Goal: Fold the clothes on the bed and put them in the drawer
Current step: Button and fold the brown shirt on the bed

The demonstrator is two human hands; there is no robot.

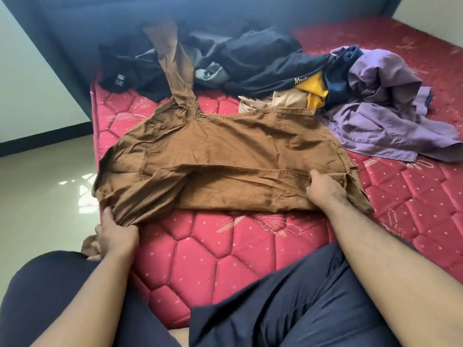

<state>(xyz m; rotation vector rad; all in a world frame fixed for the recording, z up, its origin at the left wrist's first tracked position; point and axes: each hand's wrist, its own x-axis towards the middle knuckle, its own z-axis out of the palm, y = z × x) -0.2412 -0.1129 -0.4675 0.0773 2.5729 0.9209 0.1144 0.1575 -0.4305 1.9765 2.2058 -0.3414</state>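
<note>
A: Status on brown shirt (pixel 225 151)?

B: Spread flat on red mattress (pixel 225 246), near edge. One sleeve thrown up toward headboard (pixel 125 21). Left hand (pixel 115 236) gripping bunched sleeve cloth at left edge of bed. Right hand (pixel 323 189) pinching hem fold at lower right.

A: Both closed on fabric then. Rest of pile?

B: Unfolded behind it: black garments (pixel 250 61), purple shirt (pixel 383 106), yellow piece (pixel 313 91), beige one (pixel 270 102). Touching or overlapping the brown shirt's far edge. No drawer in view.

A: Advice for this fold?

B: Probably mid first fold. Keep right pinch as anchor, pull left side taut to kill wrinkles before folding. Bring left sleeve across the body, line up with side seam. Retrieve the stray sleeve too, else lopsided packet. Slide shirt clear of beige piece first; risk of catching it in the fold.

A: Slip risk?

B: Low. Cotton-looking, creases well, likely holds shape.
</note>
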